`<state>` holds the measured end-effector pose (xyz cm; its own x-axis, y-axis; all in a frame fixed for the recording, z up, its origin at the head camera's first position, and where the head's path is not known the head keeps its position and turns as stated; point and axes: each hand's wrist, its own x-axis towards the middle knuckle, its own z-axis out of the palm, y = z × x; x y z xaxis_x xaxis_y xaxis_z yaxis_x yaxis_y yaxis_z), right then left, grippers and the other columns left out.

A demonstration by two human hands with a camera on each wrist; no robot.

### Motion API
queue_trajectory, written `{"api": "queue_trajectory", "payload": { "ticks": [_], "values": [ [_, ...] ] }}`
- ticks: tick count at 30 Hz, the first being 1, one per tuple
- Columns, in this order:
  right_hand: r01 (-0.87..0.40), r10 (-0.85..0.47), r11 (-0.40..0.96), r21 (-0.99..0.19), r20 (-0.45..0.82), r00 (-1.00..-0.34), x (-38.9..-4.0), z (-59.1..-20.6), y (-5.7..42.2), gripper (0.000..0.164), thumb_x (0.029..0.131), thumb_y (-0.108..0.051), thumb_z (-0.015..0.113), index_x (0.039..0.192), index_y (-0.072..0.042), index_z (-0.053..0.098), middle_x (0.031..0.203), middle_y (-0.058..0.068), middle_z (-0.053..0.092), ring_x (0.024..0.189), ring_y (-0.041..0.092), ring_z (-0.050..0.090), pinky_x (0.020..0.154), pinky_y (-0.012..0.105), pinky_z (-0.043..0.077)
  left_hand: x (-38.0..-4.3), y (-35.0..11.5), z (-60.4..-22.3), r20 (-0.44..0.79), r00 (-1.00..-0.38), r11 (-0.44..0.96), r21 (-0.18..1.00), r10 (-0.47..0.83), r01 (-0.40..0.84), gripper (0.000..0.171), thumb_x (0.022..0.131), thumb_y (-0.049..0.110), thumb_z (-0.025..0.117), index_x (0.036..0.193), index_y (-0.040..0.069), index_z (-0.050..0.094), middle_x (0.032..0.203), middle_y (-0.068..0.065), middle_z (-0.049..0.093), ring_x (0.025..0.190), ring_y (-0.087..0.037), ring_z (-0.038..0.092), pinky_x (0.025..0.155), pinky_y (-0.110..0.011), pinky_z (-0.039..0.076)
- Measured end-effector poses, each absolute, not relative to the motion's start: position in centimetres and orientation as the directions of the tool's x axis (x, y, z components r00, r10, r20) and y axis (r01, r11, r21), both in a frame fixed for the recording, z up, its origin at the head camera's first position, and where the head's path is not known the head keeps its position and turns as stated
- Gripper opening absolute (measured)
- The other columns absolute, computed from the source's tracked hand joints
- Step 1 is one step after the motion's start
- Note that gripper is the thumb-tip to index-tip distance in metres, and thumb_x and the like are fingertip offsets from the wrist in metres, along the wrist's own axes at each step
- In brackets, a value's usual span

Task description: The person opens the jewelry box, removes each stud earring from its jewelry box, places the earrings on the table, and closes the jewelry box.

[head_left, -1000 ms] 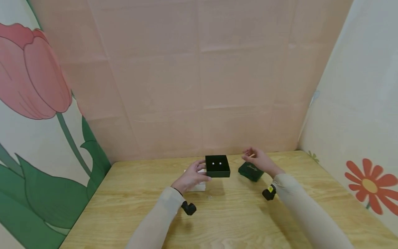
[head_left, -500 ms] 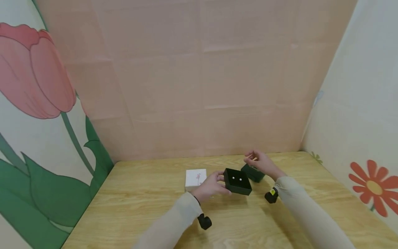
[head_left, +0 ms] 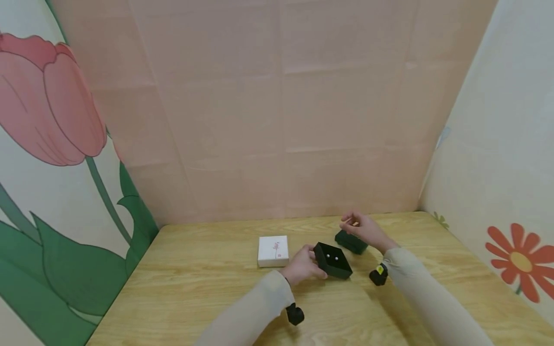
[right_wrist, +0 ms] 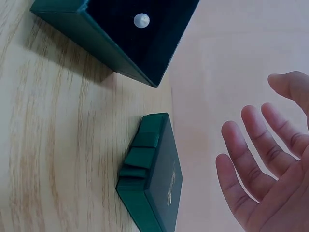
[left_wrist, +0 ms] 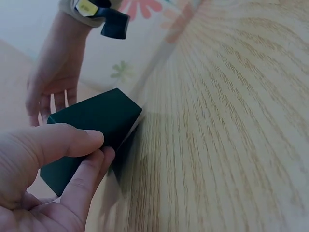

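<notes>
My left hand (head_left: pixel 303 268) grips a dark green jewelry box base (head_left: pixel 339 274) by its left side, thumb and fingers pinching the wall in the left wrist view. The base is tilted above the table. Two pearl stud earrings (head_left: pixel 336 258) sit in its black lining; only one pearl (right_wrist: pixel 141 20) shows in the right wrist view. Behind it, the green box lid (head_left: pixel 351 243) rests on the table, with a ribbon bow and gold lettering visible in the right wrist view. My right hand (head_left: pixel 365 229) hovers by the lid with loosely bent fingers, holding nothing.
A small white box (head_left: pixel 273 251) printed with a pink flower stands left of my left hand. The wooden table (head_left: pixel 195 288) meets a pinkish backdrop (head_left: pixel 277 144) at its far edge. Flower-printed panels (head_left: pixel 467 168) flank both sides.
My left hand has carried the box base rightward and closer to me, turning and tilting it, uncovering the white box. My right hand has stayed nearly in place by the lid.
</notes>
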<state>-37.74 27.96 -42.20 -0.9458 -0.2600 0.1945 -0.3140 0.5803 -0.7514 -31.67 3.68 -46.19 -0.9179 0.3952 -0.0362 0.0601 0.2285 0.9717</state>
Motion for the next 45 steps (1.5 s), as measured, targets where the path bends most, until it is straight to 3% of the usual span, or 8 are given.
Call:
{"api": "queue_trajectory", "payload": {
  "ticks": [8,15,21,26,31,38,45],
  "values": [
    [-0.323,-0.271,0.576,-0.751,0.197,-0.942,-37.8,-42.6,27.8,0.036,0.095,-0.032,0.061,0.112,0.000,0.055,0.100,0.025,0.065,0.088,0.039,0.062,0.079,0.043,0.050,-31.5,3.5,-45.7,-0.054,-0.931,0.359,0.929,0.361,0.086,0.079,0.062,-0.007,0.084,0.129,0.002,0.045,0.095,-0.005,0.068,0.085,-0.015,0.062,0.092,-0.037,0.045],
    [-0.310,-0.277,0.598,-0.739,0.173,-0.945,-38.0,-43.1,27.6,0.037,0.094,-0.033,0.062,0.112,-0.001,0.056,0.099,0.022,0.066,0.089,0.035,0.063,0.079,0.036,0.048,-31.5,3.6,-45.3,-0.084,-0.930,0.472,0.875,0.359,0.103,0.086,0.065,0.004,0.087,0.136,0.002,0.040,0.091,-0.003,0.065,0.077,-0.015,0.060,0.069,-0.031,0.049],
    [-0.313,-0.281,0.602,-0.734,0.172,-0.944,-38.0,-43.3,27.4,0.029,0.095,-0.026,0.063,0.111,-0.002,0.057,0.100,0.022,0.067,0.089,0.036,0.064,0.079,0.038,0.049,-31.7,3.8,-45.3,-0.058,-0.949,0.651,0.740,0.309,0.167,0.089,0.062,0.021,0.092,0.135,0.004,0.045,0.110,-0.013,0.056,0.094,-0.023,0.056,0.088,-0.040,0.047],
    [-0.314,-0.280,0.610,-0.728,0.173,-0.944,-38.0,-43.2,27.4,0.029,0.095,-0.026,0.062,0.112,-0.002,0.057,0.098,0.020,0.067,0.087,0.033,0.064,0.078,0.038,0.048,-32.0,3.8,-45.6,-0.052,-0.954,0.719,0.669,0.296,0.187,0.086,0.060,0.026,0.093,0.130,0.004,0.049,0.109,-0.014,0.053,0.094,-0.026,0.054,0.084,-0.043,0.048],
    [-0.321,-0.280,0.619,-0.717,0.181,-0.943,-37.9,-43.2,27.4,0.028,0.095,-0.025,0.062,0.111,-0.003,0.057,0.094,0.014,0.066,0.084,0.026,0.063,0.078,0.036,0.048,-32.0,3.9,-45.7,-0.066,-0.956,0.774,0.605,0.285,0.189,0.084,0.057,0.027,0.094,0.126,0.004,0.052,0.107,-0.014,0.051,0.094,-0.026,0.051,0.079,-0.043,0.049],
    [-0.319,-0.284,0.613,-0.723,0.175,-0.943,-37.9,-43.3,27.5,0.033,0.094,-0.031,0.063,0.111,-0.004,0.057,0.092,0.012,0.065,0.087,0.034,0.063,0.077,0.037,0.048,-31.6,4.1,-44.9,-0.082,-0.955,0.807,0.559,0.286,0.193,0.078,0.056,0.023,0.094,0.120,0.002,0.055,0.104,-0.013,0.048,0.093,-0.027,0.048,0.080,-0.043,0.048],
    [-0.313,-0.285,0.617,-0.722,0.165,-0.944,-37.9,-43.2,27.6,0.041,0.092,-0.035,0.065,0.113,0.000,0.057,0.092,0.009,0.065,0.088,0.033,0.063,0.078,0.037,0.048,-31.4,4.2,-44.5,-0.104,-0.955,0.808,0.564,0.278,0.173,0.075,0.057,0.021,0.093,0.118,0.001,0.055,0.104,-0.014,0.045,0.092,-0.027,0.047,0.081,-0.044,0.047]
  ]
}}
